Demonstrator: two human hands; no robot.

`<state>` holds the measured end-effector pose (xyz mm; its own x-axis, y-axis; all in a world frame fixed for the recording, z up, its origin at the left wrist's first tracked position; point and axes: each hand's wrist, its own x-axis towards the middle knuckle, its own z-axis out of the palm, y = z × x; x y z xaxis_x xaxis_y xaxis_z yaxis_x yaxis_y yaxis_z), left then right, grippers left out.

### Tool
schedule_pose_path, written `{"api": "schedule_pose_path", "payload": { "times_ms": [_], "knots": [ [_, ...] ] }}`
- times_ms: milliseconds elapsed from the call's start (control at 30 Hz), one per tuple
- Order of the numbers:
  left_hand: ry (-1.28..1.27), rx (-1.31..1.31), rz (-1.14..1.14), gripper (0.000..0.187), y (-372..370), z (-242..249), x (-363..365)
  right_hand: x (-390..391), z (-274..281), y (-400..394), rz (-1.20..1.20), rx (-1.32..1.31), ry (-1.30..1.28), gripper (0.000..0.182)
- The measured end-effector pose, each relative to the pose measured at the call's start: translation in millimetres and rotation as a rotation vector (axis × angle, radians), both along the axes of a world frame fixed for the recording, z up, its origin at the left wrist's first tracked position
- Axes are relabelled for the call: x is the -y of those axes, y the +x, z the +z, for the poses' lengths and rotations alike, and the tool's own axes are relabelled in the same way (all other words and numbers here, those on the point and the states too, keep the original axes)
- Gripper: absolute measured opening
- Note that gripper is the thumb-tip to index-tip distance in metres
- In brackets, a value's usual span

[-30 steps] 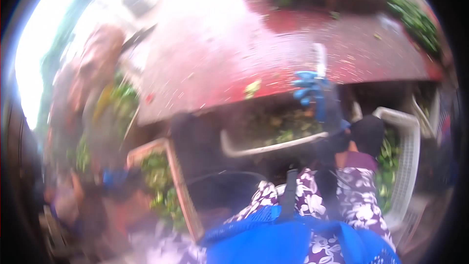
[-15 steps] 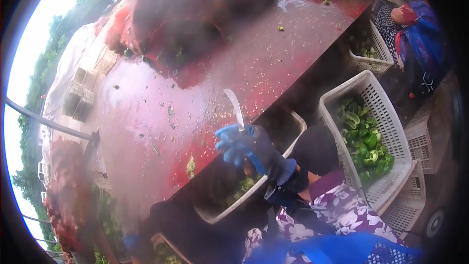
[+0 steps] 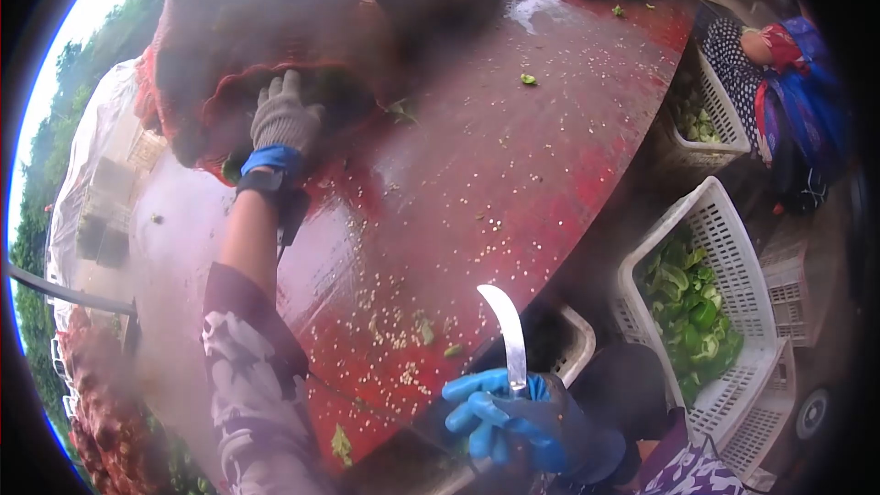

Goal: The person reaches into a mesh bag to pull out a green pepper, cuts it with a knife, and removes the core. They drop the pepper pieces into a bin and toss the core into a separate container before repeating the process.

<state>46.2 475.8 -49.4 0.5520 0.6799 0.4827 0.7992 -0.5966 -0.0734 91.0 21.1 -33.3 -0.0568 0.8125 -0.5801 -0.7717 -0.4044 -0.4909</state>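
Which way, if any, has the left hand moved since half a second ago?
Yes: forward, judged against the red table. The left hand is now across it, at the mesh sack, where no hand showed then.

Showing smooth, shiny metal on the knife, rubbery coating on the right glove, matt knit on the left glove, patchy gloss on the table, netting on the sack.
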Motion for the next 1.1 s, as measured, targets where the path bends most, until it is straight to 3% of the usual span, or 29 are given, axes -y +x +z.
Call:
{"api": "schedule_pose_path", "payload": {
  "times_ms": [133, 167, 267, 367, 433, 533, 600, 633, 667, 700, 733, 833, 933, 1000, 1100],
  "knots": [
    [-0.051, -0.173, 0.212, 0.05, 32, -12, -35, -1, -13, 7, -0.092, -0.173, 0.017, 0.043],
    [-0.112, -0.166, 0.263, 0.042, 33, -13, -41, -10, 12, 12, -0.037, 0.114, 0.021, 0.042],
    [-0.014, -0.14, 0.116, 0.044, 15, -15, -40, -7, -1, 8, -0.042, 0.107, 0.091, 0.046],
    [-0.139, -0.123, 0.249, 0.049, 0, -17, -27, -3, 1, 9, -0.102, -0.102, 0.002, 0.045],
    [-0.273, -0.026, 0.327, 0.053, -21, -16, -15, -6, 8, 12, 0.008, 0.006, 0.035, 0.043],
    [-0.276, 0.006, 0.178, 0.054, -58, -19, 36, -2, 12, 7, 0.052, 0.052, 0.081, 0.046],
    [-0.436, 0.193, -0.038, 0.058, -89, -50, 55, 2, -1, -3, -0.002, 0.072, 0.171, 0.046],
    [-0.562, 0.338, -0.022, 0.067, -104, -69, 69, 4, -4, -8, -0.018, 0.069, 0.207, 0.046],
    [-0.618, 0.396, 0.029, 0.062, -116, -77, 88, 5, -7, -12, -0.032, 0.07, 0.245, 0.047],
    [-0.797, 0.643, -0.048, 0.055, -124, -74, 120, 4, -11, -15, -0.058, -0.049, 0.256, 0.047],
    [-0.969, 0.895, -0.124, 0.048, -134, -68, 154, 3, -16, -22, -0.074, -0.004, 0.264, 0.045],
    [-1.344, 1.11, -0.113, 0.036, -174, -52, 217, -4, -22, -36, -0.029, 0.244, 0.226, 0.047],
    [-1.381, 1.147, -0.073, 0.032, -194, -25, 293, -11, -22, -57, -0.014, 0.595, 0.343, 0.051],
    [-1.406, 1.104, -0.052, 0.034, -207, -10, 331, -15, -29, -77, 0.027, 0.674, 0.376, 0.054],
    [-1.408, 1.086, -0.08, 0.045, -211, 16, 383, -16, -42, -100, 0.086, 0.469, 0.39, 0.055]
  ]
}}
